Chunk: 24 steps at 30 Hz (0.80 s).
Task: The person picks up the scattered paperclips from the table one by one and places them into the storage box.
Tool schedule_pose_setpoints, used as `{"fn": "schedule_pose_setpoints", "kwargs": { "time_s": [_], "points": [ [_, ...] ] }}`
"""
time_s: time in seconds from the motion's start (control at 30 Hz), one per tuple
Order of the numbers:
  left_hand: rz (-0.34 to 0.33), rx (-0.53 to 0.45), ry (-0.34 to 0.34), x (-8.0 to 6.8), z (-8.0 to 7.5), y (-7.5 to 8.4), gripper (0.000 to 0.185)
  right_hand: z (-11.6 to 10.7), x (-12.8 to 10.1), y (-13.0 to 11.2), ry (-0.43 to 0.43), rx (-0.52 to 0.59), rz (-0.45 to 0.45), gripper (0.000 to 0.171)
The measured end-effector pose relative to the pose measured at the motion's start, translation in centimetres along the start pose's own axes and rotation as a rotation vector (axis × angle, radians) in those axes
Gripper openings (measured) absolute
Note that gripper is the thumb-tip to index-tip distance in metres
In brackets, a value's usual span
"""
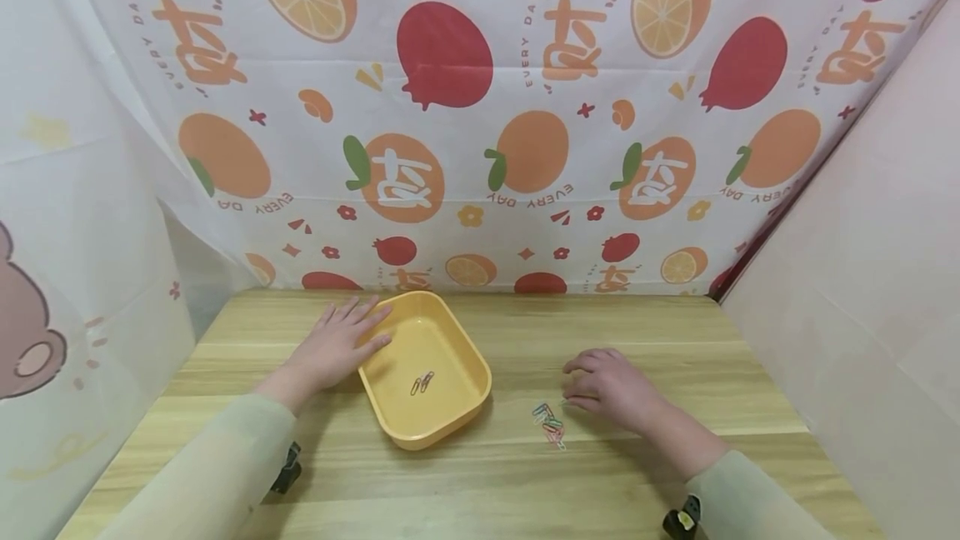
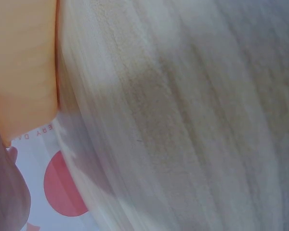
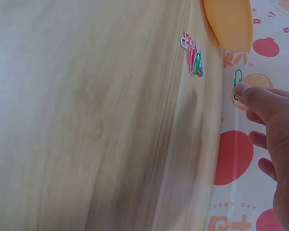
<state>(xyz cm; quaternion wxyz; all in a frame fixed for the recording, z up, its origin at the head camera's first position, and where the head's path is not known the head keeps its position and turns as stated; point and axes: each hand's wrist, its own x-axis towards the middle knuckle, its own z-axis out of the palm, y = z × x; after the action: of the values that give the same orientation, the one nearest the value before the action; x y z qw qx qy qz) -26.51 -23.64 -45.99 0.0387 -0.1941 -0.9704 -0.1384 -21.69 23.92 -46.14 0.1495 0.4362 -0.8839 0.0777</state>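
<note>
A green paper clip (image 3: 238,77) is pinched at the fingertips of the right hand (image 1: 611,387), lifted clear of the wooden table (image 1: 637,332); the right wrist view shows it upright against the fruit-print curtain behind, with a finger closed over its lower end. In the head view the clip itself is too small to make out, but the hand's fingers are curled together just right of the loose pile.

That pile of coloured paper clips (image 1: 550,424) — pink, green, white and blue, as far as the views tell — lies on the table between the right hand and the yellow tray (image 1: 468,411), near the tray's right wall but not touching it. The right wrist view shows the same cluster (image 3: 192,55) bunched close together.

Inside the tray, two paper clips (image 1: 422,382) rest side by side on its floor, near the middle. The left hand (image 1: 333,348) lies flat against the tray's left rim, fingers straight and slightly spread, touching the wall rather than gripping it; the left wrist view gives only a blurred strip of tray and table.

Judging by how things lie, the sorting is at an early stage: two clips are in the tray, one is in the fingers, and most of them are on the table.

The fruit-print curtain (image 1: 480,107) hangs behind the table.
</note>
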Motion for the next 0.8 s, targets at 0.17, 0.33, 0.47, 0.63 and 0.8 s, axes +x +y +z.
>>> {"fn": "schedule_pose_setpoints", "kwargs": {
  "time_s": [0.17, 0.33, 0.47, 0.63, 0.8],
  "points": [
    [-0.002, 0.003, -0.007, -0.1, 0.0, 0.1, 0.063, 0.0, 0.5, -0.2, -0.005, 0.008, -0.003, 0.009],
    [-0.003, 0.006, -0.007, -0.1, -0.1, 0.2, 0.062, 0.0, 1.1, -0.4, -0.008, 0.015, 0.002, 0.008],
    [-0.002, 0.009, -0.005, 0.0, 0.0, 0.1, 0.063, -0.1, 1.7, -0.5, -0.015, 0.009, 0.005, 0.009],
    [0.0, 0.012, -0.002, 0.0, 0.1, -0.1, 0.064, -0.3, 2.5, -0.9, -0.03, -0.004, -0.001, 0.009],
    [0.001, 0.01, 0.0, 0.0, 0.1, 0.0, 0.064, -0.6, 3.5, -1.2, -0.04, 0.011, 0.002, 0.01]
  ]
}}
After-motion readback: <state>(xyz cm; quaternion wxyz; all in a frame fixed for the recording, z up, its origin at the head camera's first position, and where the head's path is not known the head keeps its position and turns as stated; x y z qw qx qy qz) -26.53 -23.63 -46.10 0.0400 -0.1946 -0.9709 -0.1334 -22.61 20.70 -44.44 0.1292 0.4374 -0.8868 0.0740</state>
